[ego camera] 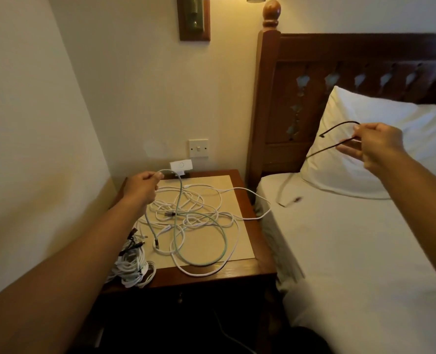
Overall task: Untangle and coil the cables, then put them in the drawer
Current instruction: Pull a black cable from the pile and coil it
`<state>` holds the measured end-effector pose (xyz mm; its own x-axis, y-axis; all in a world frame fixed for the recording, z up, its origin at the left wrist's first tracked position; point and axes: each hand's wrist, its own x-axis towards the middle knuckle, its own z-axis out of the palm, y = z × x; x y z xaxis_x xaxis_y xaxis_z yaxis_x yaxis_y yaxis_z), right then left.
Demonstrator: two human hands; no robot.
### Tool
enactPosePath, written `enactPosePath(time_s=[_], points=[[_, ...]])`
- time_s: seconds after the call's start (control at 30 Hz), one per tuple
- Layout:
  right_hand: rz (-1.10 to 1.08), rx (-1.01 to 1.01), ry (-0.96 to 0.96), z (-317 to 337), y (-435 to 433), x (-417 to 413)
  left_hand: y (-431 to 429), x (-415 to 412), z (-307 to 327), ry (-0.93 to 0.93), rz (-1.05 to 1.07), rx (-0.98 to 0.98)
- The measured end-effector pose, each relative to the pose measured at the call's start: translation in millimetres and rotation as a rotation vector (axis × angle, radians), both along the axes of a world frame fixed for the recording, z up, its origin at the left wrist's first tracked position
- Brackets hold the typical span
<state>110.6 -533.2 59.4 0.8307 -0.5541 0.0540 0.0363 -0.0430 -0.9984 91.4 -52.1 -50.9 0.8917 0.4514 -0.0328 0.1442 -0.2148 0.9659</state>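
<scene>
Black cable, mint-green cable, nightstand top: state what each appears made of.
Black cable: likely braided fabric sheath, matte, no glint. Mint-green cable: possibly braided or soft plastic; too blurred to tell. Nightstand top: varnished reddish wood, glossy rim reflections, with a matte beige inset.

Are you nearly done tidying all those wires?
Not nearly. Done: one coiled bundle sits at the front corner of the nightstand. In hand: the left hand grips the green cable, and the right hand pinches the black cable over the bed. Left: the white cables lie tangled with the green one, and the drawer looks shut.
</scene>
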Motion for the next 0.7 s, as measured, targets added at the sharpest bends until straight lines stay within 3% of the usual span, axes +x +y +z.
enactPosePath(time_s=[0.1,0.2,0.3,0.4,0.53,0.7], points=[[0.082,-0.025,0.009,-7.5,-6.9,-13.4,-20.0,0.4,-0.1,0.064,-0.144,-0.038],[0.136,-0.112,0.028,-15.7,0.2,-30.1,-42.0,4.2,2.3,0.142,-0.228,0.338],[0.238,-0.236,0.019,-12.4,22.7,-52.3,-70.5,-1.7,17.7,0.038,-0.253,0.553],[0.401,-0.364,-0.015,-0.9,60.6,-76.1,-114.3,-24.2,48.5,-0.116,-0.435,0.63],[0.621,-0.596,-0.171,18.5,118.1,-106.4,-155.9,-79.0,91.9,-0.171,-0.695,0.471],[0.554,-0.825,-0.422,33.0,161.4,-124.6,-126.2,-171.0,118.4,-0.065,-0.802,-0.314]])
